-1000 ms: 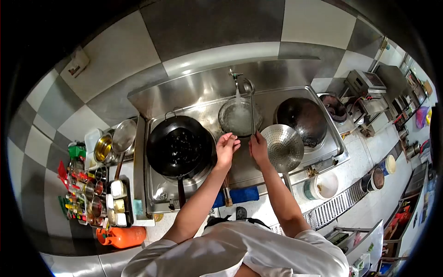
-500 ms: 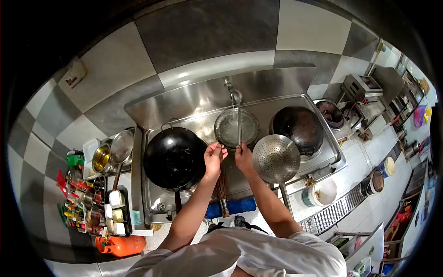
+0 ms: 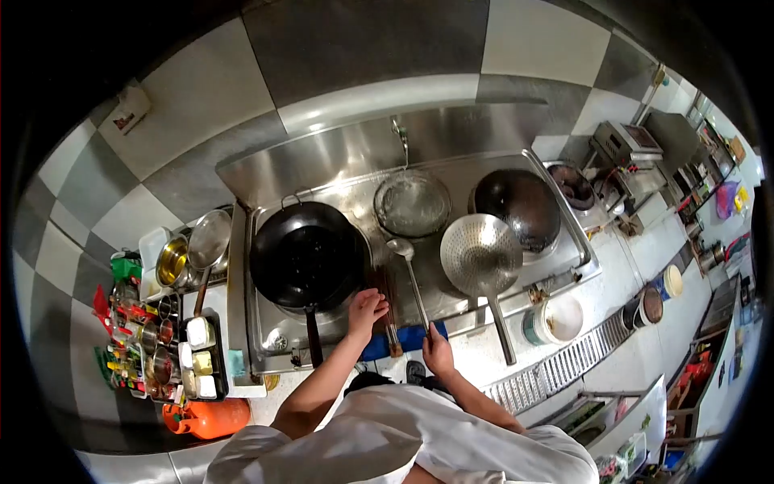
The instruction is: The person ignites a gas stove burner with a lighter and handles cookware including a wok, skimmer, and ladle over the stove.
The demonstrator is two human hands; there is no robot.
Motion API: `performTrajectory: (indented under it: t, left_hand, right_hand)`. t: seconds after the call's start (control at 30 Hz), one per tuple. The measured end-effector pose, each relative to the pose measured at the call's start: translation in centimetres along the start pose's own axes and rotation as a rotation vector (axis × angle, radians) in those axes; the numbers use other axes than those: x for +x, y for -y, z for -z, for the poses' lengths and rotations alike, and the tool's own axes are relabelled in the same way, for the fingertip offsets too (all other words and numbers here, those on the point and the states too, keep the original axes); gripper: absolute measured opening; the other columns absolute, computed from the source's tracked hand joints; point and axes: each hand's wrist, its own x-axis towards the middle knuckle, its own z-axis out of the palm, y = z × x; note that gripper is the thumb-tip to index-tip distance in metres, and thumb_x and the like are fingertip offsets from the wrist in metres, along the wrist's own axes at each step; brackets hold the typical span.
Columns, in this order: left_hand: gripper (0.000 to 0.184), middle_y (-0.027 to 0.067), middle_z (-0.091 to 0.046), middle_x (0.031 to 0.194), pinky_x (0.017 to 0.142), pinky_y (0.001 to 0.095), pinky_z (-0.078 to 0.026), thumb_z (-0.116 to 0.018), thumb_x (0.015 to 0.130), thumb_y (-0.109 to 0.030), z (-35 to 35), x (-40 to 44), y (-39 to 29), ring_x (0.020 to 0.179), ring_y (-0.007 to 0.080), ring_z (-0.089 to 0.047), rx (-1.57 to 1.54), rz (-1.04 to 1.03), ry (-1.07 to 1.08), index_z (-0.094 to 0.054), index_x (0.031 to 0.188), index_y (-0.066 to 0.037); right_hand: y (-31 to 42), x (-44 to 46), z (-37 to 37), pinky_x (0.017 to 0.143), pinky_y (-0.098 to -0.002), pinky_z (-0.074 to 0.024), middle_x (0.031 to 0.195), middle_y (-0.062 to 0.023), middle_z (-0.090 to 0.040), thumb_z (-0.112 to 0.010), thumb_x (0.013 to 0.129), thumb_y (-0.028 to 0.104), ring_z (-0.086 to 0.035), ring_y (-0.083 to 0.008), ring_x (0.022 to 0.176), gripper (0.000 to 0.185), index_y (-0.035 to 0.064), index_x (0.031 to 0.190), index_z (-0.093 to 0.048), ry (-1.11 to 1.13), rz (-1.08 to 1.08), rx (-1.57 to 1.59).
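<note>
My right hand (image 3: 438, 352) is closed around the handle of a metal ladle (image 3: 414, 282). The ladle's bowl points away from me, just in front of a round basin of water (image 3: 413, 205). With its fingers loosely bent and nothing visible in them, my left hand (image 3: 368, 313) hovers by the near right side of a black wok (image 3: 302, 256). Between my hands, a bamboo wok brush (image 3: 389, 310) lies at the stove's front edge. To the right, a perforated strainer (image 3: 481, 256) rests partly over the stove, its handle toward me.
A tap (image 3: 397, 133) stands behind the basin. A second dark wok (image 3: 518, 208) sits at the right. Seasoning containers (image 3: 201, 361) and an oil pot (image 3: 172, 262) are at the left, above an orange gas cylinder (image 3: 207, 418). A white bucket (image 3: 556, 320) stands right of the stove.
My right hand has drawn the ladle back toward my body, its bowl leaving the tap and basin. My left hand has also come nearer to me.
</note>
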Motion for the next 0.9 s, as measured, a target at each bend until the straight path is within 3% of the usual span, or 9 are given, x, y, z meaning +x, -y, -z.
performTrajectory:
  t: [0.1, 0.23, 0.33, 0.37, 0.4, 0.47, 0.53, 0.7, 0.9]
  left_hand:
    - [0.023, 0.0092, -0.064, 0.103, 0.082, 0.0368, -0.056, -0.059, 0.094, -0.017, 2.0, -2.6, 1.2, 0.090, 0.0191, -0.064, 0.011, 0.067, 0.044, -0.056, 0.114, -0.006]
    - [0.026, 0.0097, -0.063, 0.104, 0.083, 0.0358, -0.055, -0.059, 0.095, -0.018, 3.8, -4.6, 0.9, 0.091, 0.0187, -0.064, 0.015, 0.095, 0.129, -0.054, 0.116, -0.005]
    - [0.028, 0.0099, -0.062, 0.104, 0.084, 0.0358, -0.055, -0.059, 0.095, -0.018, 5.8, -5.9, -0.5, 0.091, 0.0183, -0.063, 0.015, 0.106, 0.169, -0.053, 0.118, -0.004]
    - [0.027, 0.0100, -0.062, 0.104, 0.084, 0.0364, -0.055, -0.059, 0.094, -0.017, 6.4, -6.0, -0.9, 0.091, 0.0184, -0.063, -0.011, 0.113, 0.154, -0.054, 0.117, -0.004]
    - [0.027, 0.0102, -0.062, 0.103, 0.084, 0.0370, -0.055, -0.060, 0.094, -0.017, 6.6, -6.1, -1.0, 0.090, 0.0186, -0.063, -0.037, 0.126, 0.149, -0.054, 0.117, -0.004]
    - [0.026, 0.0108, -0.063, 0.104, 0.084, 0.0402, -0.055, -0.059, 0.093, -0.016, 7.5, -6.6, -0.8, 0.089, 0.0217, -0.063, -0.100, 0.150, 0.186, -0.055, 0.117, -0.004]
    - [0.025, 0.0098, -0.063, 0.103, 0.084, 0.0397, -0.054, -0.058, 0.093, -0.016, 7.4, -7.6, -0.8, 0.089, 0.0213, -0.063, -0.118, 0.191, 0.236, -0.055, 0.116, -0.005]
    - [0.023, 0.0066, -0.062, 0.104, 0.086, 0.0376, -0.052, -0.057, 0.095, -0.019, 3.8, -11.8, -0.6, 0.092, 0.0197, -0.061, -0.051, 0.289, 0.427, -0.056, 0.115, -0.008]
    - [0.027, 0.0074, -0.062, 0.103, 0.089, 0.0387, -0.051, -0.059, 0.095, -0.021, -1.3, -16.5, 2.1, 0.094, 0.0209, -0.062, 0.011, 0.349, 0.649, -0.055, 0.117, -0.007]
  right_hand:
    - [-0.7, -2.3, -2.5, 0.072, -0.0515, -0.0492, 0.094, -0.0292, -0.059, -0.054, 0.090, 0.013, -0.059, -0.0467, 0.082, 0.048, 0.0008, 0.135, -0.045, -0.007, -0.055, -0.165]
    - [0.9, -3.4, -4.8, 0.075, -0.0483, -0.0498, 0.097, -0.0270, -0.057, -0.054, 0.089, 0.012, -0.058, -0.0441, 0.086, 0.047, -0.0003, 0.134, -0.045, 0.002, -0.135, -0.209]
    - [3.2, -4.2, -6.1, 0.082, -0.0435, -0.0486, 0.101, -0.0246, -0.058, -0.056, 0.088, 0.009, -0.056, -0.0400, 0.094, 0.040, -0.0039, 0.126, -0.052, -0.219, 0.048, -0.225]
    - [4.1, -4.3, -6.6, 0.083, -0.0403, -0.0494, 0.104, -0.0194, -0.060, -0.057, 0.092, 0.012, -0.059, -0.0335, 0.095, 0.035, -0.0039, 0.123, -0.055, -0.290, 0.050, -0.152]
    - [5.6, -4.1, -6.5, 0.083, -0.0403, -0.0494, 0.104, -0.0194, -0.060, -0.057, 0.092, 0.012, -0.059, -0.0335, 0.095, 0.035, -0.0039, 0.123, -0.055, -0.317, 0.028, -0.169]
    - [9.5, -4.3, -5.9, 0.084, -0.0368, -0.0505, 0.108, -0.0136, -0.061, -0.055, 0.095, 0.017, -0.061, -0.0252, 0.097, 0.032, -0.0012, 0.122, -0.057, -0.320, -0.377, 0.763]
    - [11.5, -5.4, -4.6, 0.084, -0.0341, -0.0517, 0.110, -0.0091, -0.062, -0.054, 0.098, 0.023, -0.062, -0.0182, 0.099, 0.034, 0.0005, 0.123, -0.056, -0.412, -0.436, 1.157]
    - [14.8, -10.5, -0.1, 0.083, -0.0344, -0.0532, 0.112, -0.0100, -0.061, -0.049, 0.099, 0.023, -0.062, -0.0185, 0.097, 0.036, -0.0008, 0.127, -0.049, -0.613, -0.352, 1.418]
    - [15.2, -16.7, 3.5, 0.083, -0.0343, -0.0523, 0.116, -0.0114, -0.059, -0.048, 0.100, 0.025, -0.060, -0.0198, 0.101, 0.036, 0.0001, 0.126, -0.049, -0.772, -0.273, 1.431]
